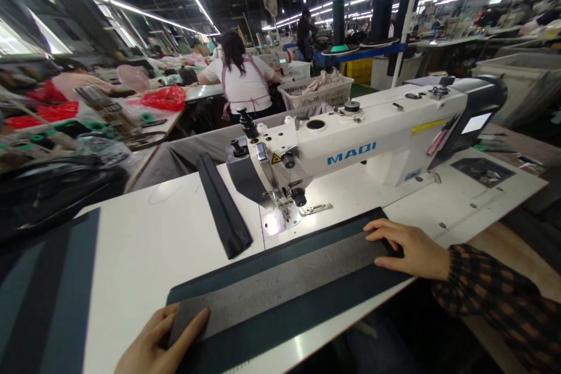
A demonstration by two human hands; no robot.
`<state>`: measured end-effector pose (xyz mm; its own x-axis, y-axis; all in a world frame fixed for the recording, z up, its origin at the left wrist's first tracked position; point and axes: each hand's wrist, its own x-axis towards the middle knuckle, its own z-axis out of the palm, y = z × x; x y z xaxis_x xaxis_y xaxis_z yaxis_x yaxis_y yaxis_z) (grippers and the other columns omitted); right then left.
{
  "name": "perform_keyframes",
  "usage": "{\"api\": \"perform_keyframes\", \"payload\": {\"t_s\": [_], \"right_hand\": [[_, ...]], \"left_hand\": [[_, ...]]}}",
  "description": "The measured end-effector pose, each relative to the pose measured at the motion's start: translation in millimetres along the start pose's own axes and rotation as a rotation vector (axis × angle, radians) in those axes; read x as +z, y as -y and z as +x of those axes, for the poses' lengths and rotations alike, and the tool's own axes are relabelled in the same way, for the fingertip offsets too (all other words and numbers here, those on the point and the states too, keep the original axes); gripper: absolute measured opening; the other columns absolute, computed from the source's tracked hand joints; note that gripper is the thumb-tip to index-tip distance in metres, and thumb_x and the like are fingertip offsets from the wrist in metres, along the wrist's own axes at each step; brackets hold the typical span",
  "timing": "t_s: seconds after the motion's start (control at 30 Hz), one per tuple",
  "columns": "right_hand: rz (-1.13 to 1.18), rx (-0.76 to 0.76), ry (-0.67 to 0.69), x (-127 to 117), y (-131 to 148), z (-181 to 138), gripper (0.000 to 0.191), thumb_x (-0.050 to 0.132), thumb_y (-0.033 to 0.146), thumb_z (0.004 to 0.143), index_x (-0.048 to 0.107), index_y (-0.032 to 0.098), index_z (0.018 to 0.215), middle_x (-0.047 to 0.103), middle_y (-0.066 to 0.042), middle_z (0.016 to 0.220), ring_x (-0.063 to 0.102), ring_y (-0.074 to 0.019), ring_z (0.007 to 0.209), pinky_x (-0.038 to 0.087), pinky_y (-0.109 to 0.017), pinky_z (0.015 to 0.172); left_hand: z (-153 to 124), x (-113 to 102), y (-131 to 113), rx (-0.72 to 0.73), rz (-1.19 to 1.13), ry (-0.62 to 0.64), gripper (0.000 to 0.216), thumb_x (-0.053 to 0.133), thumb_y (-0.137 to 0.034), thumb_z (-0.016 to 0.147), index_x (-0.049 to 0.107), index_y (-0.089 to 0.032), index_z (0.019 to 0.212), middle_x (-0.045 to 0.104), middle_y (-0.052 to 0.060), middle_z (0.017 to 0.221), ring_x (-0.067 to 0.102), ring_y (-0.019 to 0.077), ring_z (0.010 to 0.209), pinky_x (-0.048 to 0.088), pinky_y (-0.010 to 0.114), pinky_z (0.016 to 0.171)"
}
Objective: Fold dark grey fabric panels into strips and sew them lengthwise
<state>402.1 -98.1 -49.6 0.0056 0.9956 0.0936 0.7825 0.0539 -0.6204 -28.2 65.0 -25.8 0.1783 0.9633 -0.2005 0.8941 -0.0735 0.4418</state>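
A long grey strip (280, 280) lies lengthwise on a dark blue-green fabric panel (307, 315) at the front of the sewing table. My left hand (162, 336) grips the strip's left end, thumb on top and the other fingers at its far edge. At the opposite end, my right hand (407, 248) holds the strip between thumb and fingers, touching the panel too. Behind the panel stands a white sewing machine (346, 146). Its needle and presser foot (284, 204) are just beyond the panel's far edge, apart from it.
A folded black piece (223, 204) lies left of the needle area. More dark panels (48, 292) are at the table's left edge. Thread cones (338, 20) stand behind the machine. A co-worker (245, 73) sits ahead, beside a white basket (315, 90) of fabric.
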Motion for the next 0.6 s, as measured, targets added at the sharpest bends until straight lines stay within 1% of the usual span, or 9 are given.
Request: {"api": "perform_keyframes", "payload": {"t_s": [0.03,0.13,0.33,0.37,0.43,0.5,0.53,0.57,0.6], "right_hand": [[0.000,-0.002,0.003,0.3,-0.3,-0.5,0.035,0.061,0.034,0.070,0.053,0.028,0.103,0.047,0.001,0.122,0.045,-0.0072,0.059,0.045,-0.024,0.061],[-0.011,-0.003,0.008,0.5,-1.1,-1.4,0.034,0.061,0.033,0.071,0.053,0.029,0.103,0.047,0.002,0.123,0.045,-0.0072,0.059,0.046,-0.025,0.061],[-0.056,-0.011,0.047,1.4,-2.9,-4.8,0.034,0.059,0.036,0.073,0.052,0.030,0.105,0.045,0.002,0.124,0.046,-0.0071,0.057,0.048,-0.026,0.060],[-0.081,-0.016,0.055,2.4,-3.4,-7.3,0.034,0.057,0.037,0.074,0.052,0.030,0.107,0.044,0.002,0.125,0.048,-0.0072,0.058,0.049,-0.026,0.060],[-0.160,-0.043,0.045,5.4,-5.1,-14.0,0.033,0.053,0.039,0.077,0.052,0.030,0.109,0.042,0.001,0.128,0.054,-0.0093,0.067,0.050,-0.027,0.065],[-0.267,-0.104,-0.001,9.3,-7.7,-21.3,0.031,0.048,0.039,0.081,0.053,0.031,0.110,0.039,0.001,0.130,0.055,-0.0144,0.090,0.048,-0.029,0.079],[-0.316,-0.143,-0.017,11.7,-9.1,-24.5,0.031,0.046,0.039,0.082,0.052,0.032,0.112,0.038,0.002,0.131,0.052,-0.0163,0.099,0.046,-0.031,0.085],[-0.350,-0.189,-0.024,14.7,-10.5,-27.4,0.032,0.045,0.039,0.083,0.052,0.032,0.114,0.040,0.003,0.130,0.049,-0.0178,0.106,0.043,-0.033,0.090],[-0.358,-0.233,-0.050,18.3,-11.9,-29.9,0.033,0.045,0.040,0.083,0.052,0.033,0.114,0.044,0.004,0.128,0.048,-0.0185,0.108,0.041,-0.033,0.093]], "left_hand": [[-0.2,-0.4,0.1,-0.023,-0.027,0.039,0.049,0.047,-0.063,0.068,0.060,-0.023,0.094,0.055,-0.001,0.110,0.058,0.0204,0.092,0.048,0.026,0.080],[-2.0,-2.7,-2.7,-0.041,-0.054,0.071,0.047,0.048,-0.062,0.068,0.060,-0.024,0.093,0.053,-0.001,0.112,0.056,0.0211,0.095,0.047,0.027,0.081],[-9.1,-3.4,-8.3,0.088,-0.048,0.059,0.038,0.048,-0.054,0.074,0.061,-0.022,0.089,0.054,0.001,0.108,0.055,0.0201,0.095,0.046,0.027,0.081],[-11.7,-2.1,-8.4,0.116,-0.043,0.039,0.037,0.048,-0.053,0.075,0.060,-0.021,0.088,0.054,0.002,0.105,0.055,0.0200,0.093,0.046,0.028,0.081],[-18.1,1.4,-9.0,0.177,-0.024,-0.069,0.034,0.049,-0.049,0.076,0.057,-0.019,0.091,0.055,0.003,0.098,0.055,0.0202,0.090,0.046,0.032,0.081],[-25.1,5.3,-11.0,0.256,0.013,-0.266,0.035,0.052,-0.043,0.075,0.050,-0.017,0.099,0.053,0.005,0.097,0.053,0.0210,0.091,0.046,0.035,0.081],[-28.7,6.9,-12.7,0.328,0.045,-0.335,0.035,0.053,-0.038,0.076,0.047,-0.016,0.104,0.051,0.006,0.102,0.051,0.0215,0.097,0.045,0.037,0.083],[-32.3,8.3,-14.8,0.415,0.099,-0.353,0.032,0.051,-0.032,0.078,0.046,-0.017,0.106,0.050,0.007,0.106,0.049,0.0215,0.101,0.043,0.037,0.086],[-36.2,9.4,-17.2,0.509,0.164,-0.314,0.027,0.048,-0.024,0.081,0.047,-0.018,0.107,0.050,0.007,0.108,0.047,0.0204,0.102,0.042,0.037,0.088]]}}
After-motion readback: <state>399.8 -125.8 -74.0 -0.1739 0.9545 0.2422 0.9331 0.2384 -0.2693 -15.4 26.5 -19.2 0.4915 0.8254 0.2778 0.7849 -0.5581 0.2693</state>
